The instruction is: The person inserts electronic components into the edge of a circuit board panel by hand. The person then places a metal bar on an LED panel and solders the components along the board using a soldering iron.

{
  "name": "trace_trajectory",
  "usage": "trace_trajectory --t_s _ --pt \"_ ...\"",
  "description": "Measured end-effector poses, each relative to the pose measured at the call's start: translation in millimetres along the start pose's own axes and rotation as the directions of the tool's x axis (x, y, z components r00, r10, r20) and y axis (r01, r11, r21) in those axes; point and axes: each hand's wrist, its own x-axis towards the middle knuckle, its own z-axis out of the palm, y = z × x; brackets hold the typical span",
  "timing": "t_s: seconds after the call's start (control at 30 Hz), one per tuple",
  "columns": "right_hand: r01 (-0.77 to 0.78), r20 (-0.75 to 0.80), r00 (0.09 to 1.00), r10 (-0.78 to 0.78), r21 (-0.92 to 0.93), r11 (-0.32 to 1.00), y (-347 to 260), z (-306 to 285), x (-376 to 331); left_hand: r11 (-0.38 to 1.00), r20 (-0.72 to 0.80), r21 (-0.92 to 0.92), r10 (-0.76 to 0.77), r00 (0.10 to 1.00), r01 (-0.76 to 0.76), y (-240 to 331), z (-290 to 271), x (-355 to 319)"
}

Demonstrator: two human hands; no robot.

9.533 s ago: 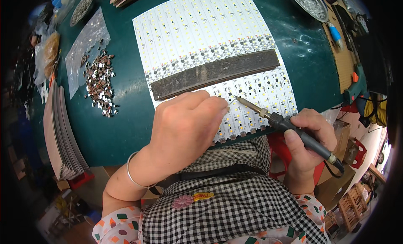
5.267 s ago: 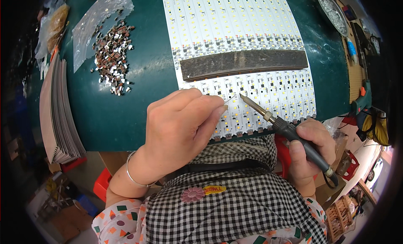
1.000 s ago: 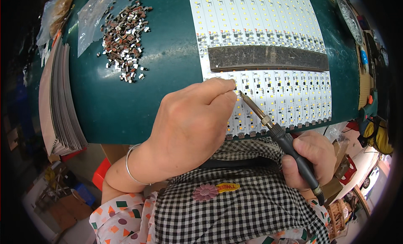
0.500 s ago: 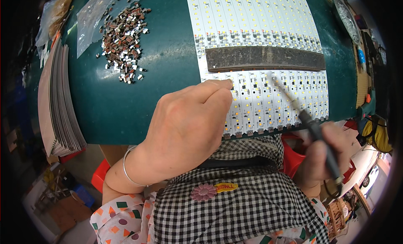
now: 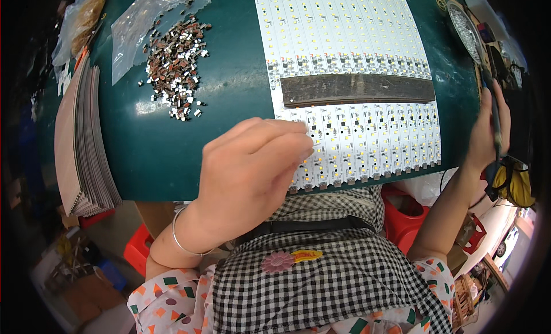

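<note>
A panel of white LED circuit-board strips point(image 5: 344, 32) lies on the green table, with a dark flat bar point(image 5: 359, 89) across it. Over the panel's near left part is my left hand point(image 5: 247, 167), thumb and fingertips pinched together. Whatever sits between those fingertips is hidden. Out at the table's right edge, my right hand point(image 5: 483, 130) is closed round the dark handle of a soldering iron point(image 5: 496, 124). The iron points away from me, beside a round metal dish point(image 5: 466, 34) of shiny shavings.
Small brown and white connectors point(image 5: 175, 72) are heaped at the far left beside a clear plastic bag point(image 5: 132, 32). A stack of thin boards point(image 5: 86, 144) stands at the left edge. Red stools point(image 5: 402, 219) show below the table, and a yellow bundle point(image 5: 512, 182) hangs at right.
My right hand has swung the soldering iron from over the panel to the table's right edge. The left hand, still pinched, has shifted slightly left and nearer.
</note>
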Motion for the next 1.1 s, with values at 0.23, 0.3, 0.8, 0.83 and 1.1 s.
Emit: trace_trajectory --t_s 0.23,0.3,0.8,0.83,1.1 --pt "-0.338 0.268 0.937 0.224 0.535 0.774 -105 -58 -70 0.983 -0.031 -0.04 -0.18 0.983 0.179 -2 -8 -9" --pt "-0.274 0.393 0.919 0.024 0.595 0.755 -116 -66 -79 0.991 -0.132 -0.084 -0.11 0.985 0.1 -2 -1 -6" --pt "-0.164 0.54 0.795 -0.278 0.632 0.758 -143 -45 -81 0.995 -0.022 0.051 -0.083 0.996 0.084 -6 2 -9" --pt "-0.156 0.551 0.782 -0.292 0.627 0.763 -142 -46 -80 0.995 -0.022 0.05 -0.083 0.996 0.084 -6 2 -9" --pt "-0.153 0.624 0.682 -0.382 0.632 0.76 -141 -51 -67 0.995 0.05 0.071 -0.079 0.996 0.075 -5 -2 0"
